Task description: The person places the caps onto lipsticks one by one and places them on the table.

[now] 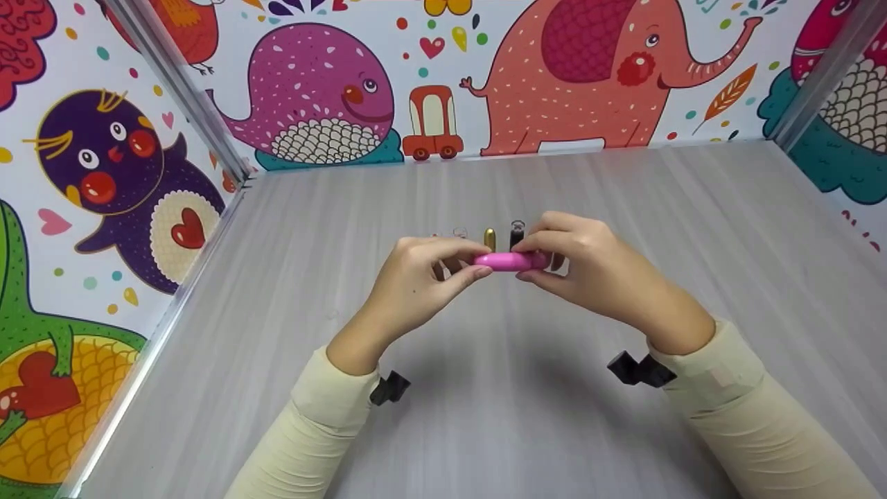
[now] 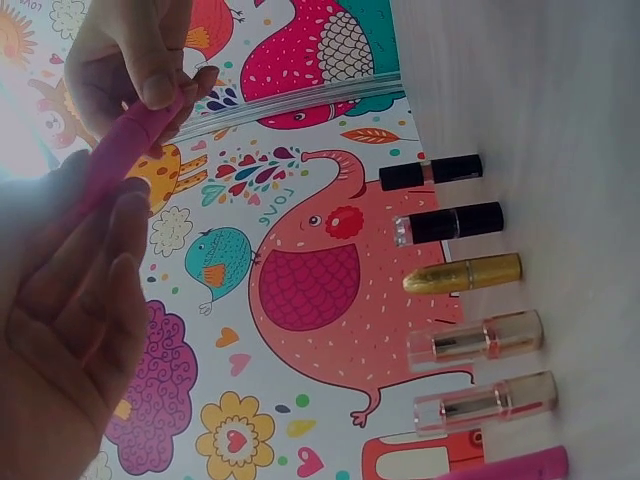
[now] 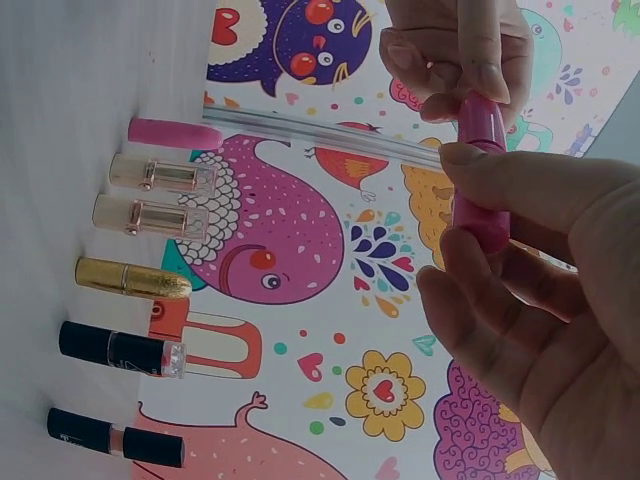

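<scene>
Both hands hold a pink lipstick tube (image 1: 508,261) level above the table, one at each end. My left hand (image 1: 423,277) pinches its left end between thumb and fingers. The right end is pinched by my right hand (image 1: 589,267), whose fingers partly hide it. In the right wrist view, a seam crosses the pink tube (image 3: 482,215), its two parts together. Behind the hands stands a row of upright lipsticks: a gold one (image 2: 463,274), a black one with a clear end (image 2: 450,223), a black one with a rose band (image 2: 430,172), two clear ones and another pink one (image 3: 174,133).
The grey wood-grain table (image 1: 443,416) lies under the hands. Cartoon-printed panels (image 1: 319,90) wall off its back and sides, with metal strips (image 1: 201,111) at the corners. Two clear lipsticks (image 3: 160,173) stand between the gold and pink ones.
</scene>
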The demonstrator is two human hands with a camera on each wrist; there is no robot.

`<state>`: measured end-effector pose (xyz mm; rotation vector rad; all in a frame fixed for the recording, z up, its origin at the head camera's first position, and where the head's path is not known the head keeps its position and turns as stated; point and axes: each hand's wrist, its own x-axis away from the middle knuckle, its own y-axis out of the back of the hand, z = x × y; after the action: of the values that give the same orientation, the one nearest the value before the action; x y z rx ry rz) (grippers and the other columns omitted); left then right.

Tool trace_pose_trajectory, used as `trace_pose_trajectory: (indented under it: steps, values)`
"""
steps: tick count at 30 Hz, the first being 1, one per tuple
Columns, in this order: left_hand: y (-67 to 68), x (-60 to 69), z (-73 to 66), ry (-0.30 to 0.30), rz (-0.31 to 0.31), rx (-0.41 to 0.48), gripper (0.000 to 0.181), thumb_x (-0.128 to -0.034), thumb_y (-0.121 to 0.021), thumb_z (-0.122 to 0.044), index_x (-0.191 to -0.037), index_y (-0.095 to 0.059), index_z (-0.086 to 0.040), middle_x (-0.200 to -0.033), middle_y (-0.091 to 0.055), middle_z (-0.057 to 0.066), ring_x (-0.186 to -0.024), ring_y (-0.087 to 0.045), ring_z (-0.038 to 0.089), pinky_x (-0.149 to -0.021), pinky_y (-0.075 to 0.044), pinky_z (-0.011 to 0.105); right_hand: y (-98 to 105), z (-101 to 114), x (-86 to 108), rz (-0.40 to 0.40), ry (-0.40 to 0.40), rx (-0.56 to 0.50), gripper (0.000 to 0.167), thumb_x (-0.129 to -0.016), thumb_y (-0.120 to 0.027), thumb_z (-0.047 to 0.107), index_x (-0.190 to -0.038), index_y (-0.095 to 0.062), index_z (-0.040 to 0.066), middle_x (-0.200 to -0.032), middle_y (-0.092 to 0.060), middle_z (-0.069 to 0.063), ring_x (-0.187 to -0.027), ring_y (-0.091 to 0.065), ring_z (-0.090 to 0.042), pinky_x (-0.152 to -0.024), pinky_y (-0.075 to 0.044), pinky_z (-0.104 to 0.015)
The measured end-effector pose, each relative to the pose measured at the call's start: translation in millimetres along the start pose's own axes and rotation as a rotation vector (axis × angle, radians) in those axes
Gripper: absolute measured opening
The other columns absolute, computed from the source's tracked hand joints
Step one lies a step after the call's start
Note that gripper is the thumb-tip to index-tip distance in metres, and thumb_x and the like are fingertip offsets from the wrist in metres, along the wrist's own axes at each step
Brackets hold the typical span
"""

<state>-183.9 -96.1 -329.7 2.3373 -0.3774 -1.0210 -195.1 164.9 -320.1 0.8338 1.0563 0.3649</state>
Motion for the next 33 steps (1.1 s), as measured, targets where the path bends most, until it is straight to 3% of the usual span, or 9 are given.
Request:
trace_pose_trajectory:
  steps: [11,18,33]
  values:
    - [-1.1,0.1,0.4,-0.003,0.0,0.001,0.018,-0.0943,-0.084,-0.015,-0.109,-0.082,-0.004,-0.091,-0.079,0.004,-0.072,-0.067,0.011,-0.065,-0.061,0.033,-1.2,1.0,0.1,-0.003,-0.012,0.01,0.03,-0.078,-0.095,0.003,-0.104,-0.08,0.003,-0.097,-0.071,-0.005,-0.075,-0.065,-0.011,-0.064,-0.06,-0.027]
    - [-1.5,0.1,-0.7,-0.01,0.001,0.009,0.016,-0.095,-0.083,-0.015,-0.107,-0.082,-0.004,-0.09,-0.079,0.003,-0.068,-0.066,0.012,-0.064,-0.058,0.026,-1.5,4.1,-0.4,-0.001,-0.015,0.042,0.029,-0.078,-0.095,0.004,-0.104,-0.08,0.003,-0.096,-0.071,-0.006,-0.076,-0.066,-0.013,-0.064,-0.061,-0.028]
    - [-4.3,-0.3,-1.5,-0.037,-0.019,0.029,0.013,-0.0926,-0.084,-0.009,-0.103,-0.082,-0.003,-0.085,-0.077,0.003,-0.064,-0.065,0.013,-0.061,-0.056,0.024,-4.2,7.1,-0.6,-0.05,0.029,0.052,0.027,-0.077,-0.095,0.0,-0.099,-0.079,0.001,-0.094,-0.069,-0.007,-0.078,-0.069,-0.014,-0.068,-0.063,-0.028]
